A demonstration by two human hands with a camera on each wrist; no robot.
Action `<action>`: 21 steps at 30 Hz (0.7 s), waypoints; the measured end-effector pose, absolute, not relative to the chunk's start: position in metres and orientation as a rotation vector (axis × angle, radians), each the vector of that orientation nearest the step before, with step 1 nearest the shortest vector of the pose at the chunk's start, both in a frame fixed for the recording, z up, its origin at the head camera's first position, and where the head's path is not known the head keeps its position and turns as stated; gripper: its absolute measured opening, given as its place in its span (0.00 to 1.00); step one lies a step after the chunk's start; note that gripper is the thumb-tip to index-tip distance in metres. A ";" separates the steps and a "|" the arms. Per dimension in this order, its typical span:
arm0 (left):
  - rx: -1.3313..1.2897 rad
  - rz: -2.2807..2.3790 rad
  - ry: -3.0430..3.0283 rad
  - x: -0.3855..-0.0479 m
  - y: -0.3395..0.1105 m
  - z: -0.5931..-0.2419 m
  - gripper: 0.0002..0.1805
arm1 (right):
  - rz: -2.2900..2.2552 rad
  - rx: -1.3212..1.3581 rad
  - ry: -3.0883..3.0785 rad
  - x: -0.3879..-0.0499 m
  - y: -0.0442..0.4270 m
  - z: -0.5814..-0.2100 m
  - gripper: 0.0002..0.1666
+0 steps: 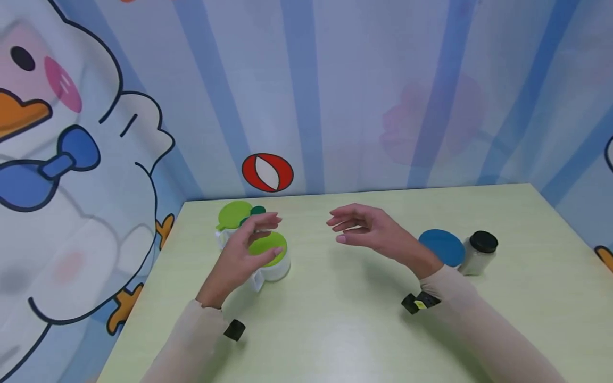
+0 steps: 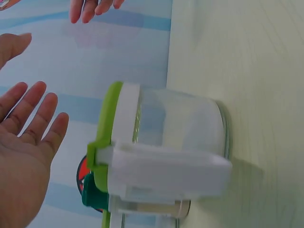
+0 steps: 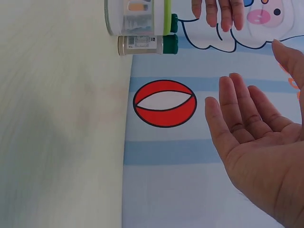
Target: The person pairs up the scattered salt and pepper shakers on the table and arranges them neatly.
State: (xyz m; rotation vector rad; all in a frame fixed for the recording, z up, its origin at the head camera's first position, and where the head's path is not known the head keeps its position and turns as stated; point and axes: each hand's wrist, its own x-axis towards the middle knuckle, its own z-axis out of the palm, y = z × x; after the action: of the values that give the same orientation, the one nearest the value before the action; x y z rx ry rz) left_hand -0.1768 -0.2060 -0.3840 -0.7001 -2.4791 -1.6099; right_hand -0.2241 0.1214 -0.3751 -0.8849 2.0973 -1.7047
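Note:
My left hand point(image 1: 238, 260) hovers in front of a clear jar with a light green lid point(image 1: 279, 242) and a white handle point(image 2: 171, 173). Its fingers are relaxed and hold nothing. Behind stands a second container with a light green lid point(image 1: 233, 214), partly covered by that hand. Small bottles with dark green caps point(image 3: 169, 44) are beside these jars; one carries a printed label. Over the middle of the table, my right hand point(image 1: 380, 234) is raised with loosely bent fingers and an empty palm. Nearest to its wrist is a round blue lid point(image 1: 441, 247), whose container is mostly hidden.
A clear shaker-like jar with a black cap point(image 1: 482, 250) stands beside the blue lid on the right. The pale table point(image 1: 325, 330) meets a blue striped backdrop point(image 1: 364, 96) at its far edge. Cartoon figures are printed on the backdrop.

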 end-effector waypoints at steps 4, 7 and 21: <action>-0.669 -1.581 -2.492 -0.175 -0.218 -0.388 0.34 | -1.696 -0.879 2.090 -0.229 0.113 -0.382 0.29; -0.650 -1.576 -2.485 -0.174 -0.226 -0.390 0.34 | -1.681 -0.871 2.106 -0.233 0.106 -0.385 0.29; -0.625 -1.646 -2.517 -0.176 -0.246 -0.417 0.35 | -1.658 -0.814 2.109 -0.247 0.077 -0.398 0.28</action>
State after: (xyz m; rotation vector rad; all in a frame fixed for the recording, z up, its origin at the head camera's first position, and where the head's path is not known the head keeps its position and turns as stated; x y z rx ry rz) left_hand -0.1756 -0.2462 -0.4172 -0.6250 -2.5166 -1.6463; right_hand -0.2475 0.0774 -0.3976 -0.8141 2.1085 -1.6575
